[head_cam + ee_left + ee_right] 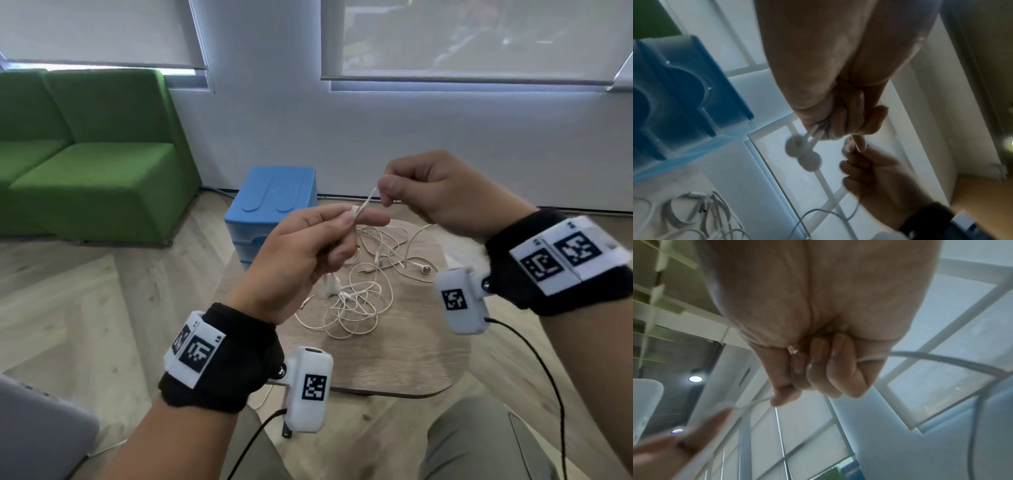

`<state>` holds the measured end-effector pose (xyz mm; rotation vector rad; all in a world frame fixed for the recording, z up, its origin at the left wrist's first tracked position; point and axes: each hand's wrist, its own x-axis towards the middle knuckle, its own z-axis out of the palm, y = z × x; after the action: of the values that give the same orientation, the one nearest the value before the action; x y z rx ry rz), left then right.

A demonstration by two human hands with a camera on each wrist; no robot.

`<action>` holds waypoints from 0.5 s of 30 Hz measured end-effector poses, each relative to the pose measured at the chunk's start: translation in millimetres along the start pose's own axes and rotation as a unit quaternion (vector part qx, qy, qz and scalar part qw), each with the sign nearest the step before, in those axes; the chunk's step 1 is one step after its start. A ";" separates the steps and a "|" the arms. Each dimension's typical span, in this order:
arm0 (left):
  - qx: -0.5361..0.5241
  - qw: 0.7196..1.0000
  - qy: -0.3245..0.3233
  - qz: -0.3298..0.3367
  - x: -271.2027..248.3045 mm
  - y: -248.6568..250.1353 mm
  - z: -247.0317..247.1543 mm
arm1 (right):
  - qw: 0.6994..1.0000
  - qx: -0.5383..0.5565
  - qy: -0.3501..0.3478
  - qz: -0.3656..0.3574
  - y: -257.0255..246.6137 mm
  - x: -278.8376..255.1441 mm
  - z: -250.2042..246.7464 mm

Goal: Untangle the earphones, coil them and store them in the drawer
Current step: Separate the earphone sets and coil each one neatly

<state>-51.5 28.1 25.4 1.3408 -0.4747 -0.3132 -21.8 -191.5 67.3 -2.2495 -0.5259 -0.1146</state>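
Note:
White earphones [356, 294] lie in a tangled heap on the small round wooden table [394, 370]. Both hands are raised above the heap. My left hand [346, 219] pinches a strand of cord between thumb and forefinger, and two earbuds [803, 151] hang below its curled fingers. My right hand [387, 192] pinches the same cord [365, 202] a short way up and to the right; the cord [941, 358] runs out past its fingers. The blue plastic drawer unit [274, 205] stands behind the table, its drawers closed.
A green sofa [92, 154] fills the far left. A white wall with blinds over the windows [479, 37] is behind. The floor [68, 291] is wooden. A grey object [37, 431] is at the near left. Black cables [548, 377] hang from the wrist cameras.

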 end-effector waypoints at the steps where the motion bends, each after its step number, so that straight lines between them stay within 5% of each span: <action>1: -0.019 1.000 0.005 0.005 0.4 2.7 0.1 | 1.000 0.022 -0.005 0.014 5.6 -0.8 8.2; 9: -0.131 0.985 0.109 0.034 4.5 18.0 -1.9 | 0.973 -0.028 -0.223 0.044 4.1 -28.3 48.8; 15: -0.132 0.973 0.173 0.078 10.4 14.4 -1.9 | 0.967 -0.019 -0.256 -0.008 -35.4 -27.8 18.5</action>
<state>-42.2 27.7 40.7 1.0620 -0.2320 -0.0080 -63.1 -166.3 72.7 -2.3088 -0.8168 0.4645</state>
